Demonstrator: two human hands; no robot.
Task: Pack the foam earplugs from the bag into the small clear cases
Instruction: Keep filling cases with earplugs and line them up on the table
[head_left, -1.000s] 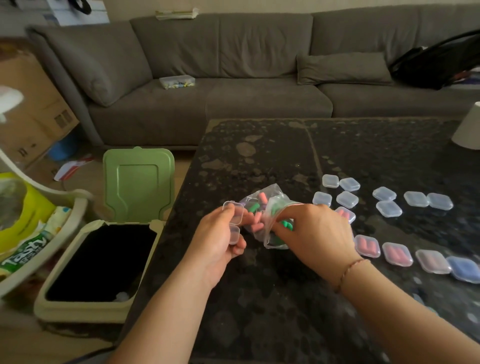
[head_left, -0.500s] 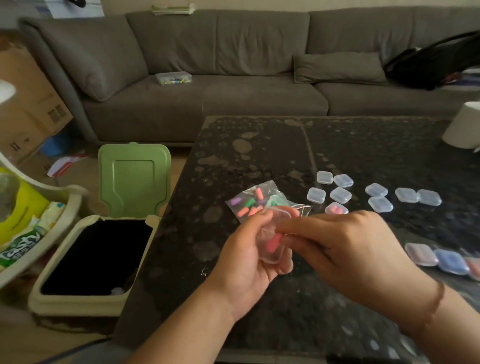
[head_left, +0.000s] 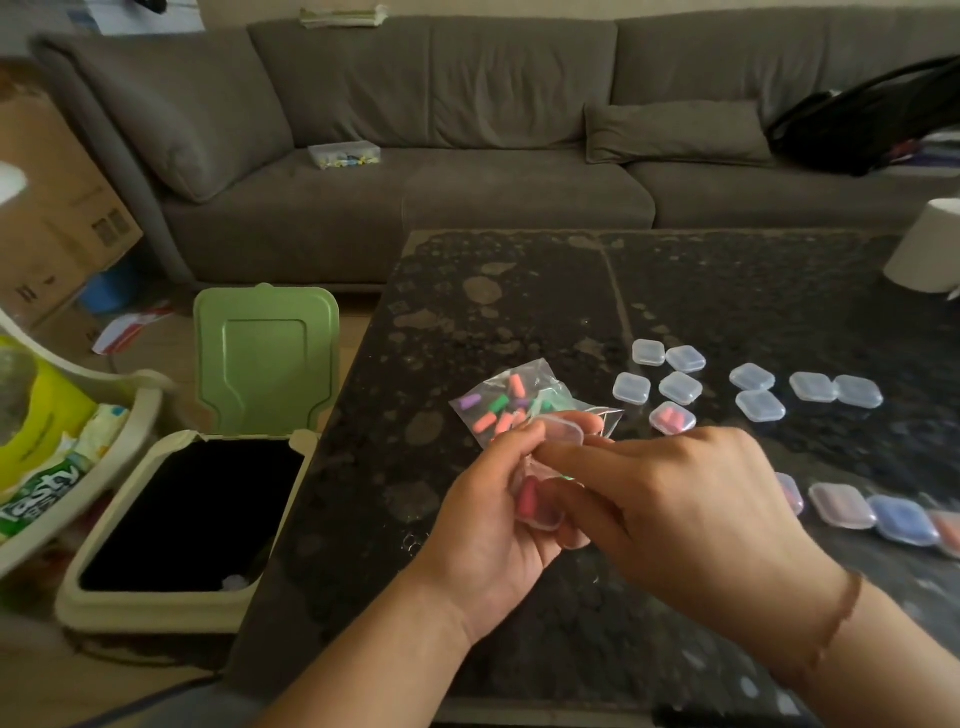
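A small clear case (head_left: 543, 512) with its lid up sits in my left hand (head_left: 493, 525), a pink earplug inside it. My right hand (head_left: 691, 514) meets it from the right, its fingers at the case's open side. Just beyond both hands, the clear bag (head_left: 511, 405) of pink, green and purple earplugs lies on the dark table (head_left: 519, 291). Several empty clear cases (head_left: 680, 387) lie to the right of the bag, one case (head_left: 672, 418) holding pink plugs. A row of filled cases (head_left: 841, 505) runs along the right.
An open bin (head_left: 182, 519) with a raised green lid stands left of the table. A white basket (head_left: 67, 452) with packets is at the far left. A grey sofa (head_left: 467, 156) lies beyond, and a white cylinder (head_left: 930, 249) stands at the table's far right.
My right hand came out of the bag with a pink earplug and moved to the open case. Both hands drew back toward me, leaving the bag on the table.
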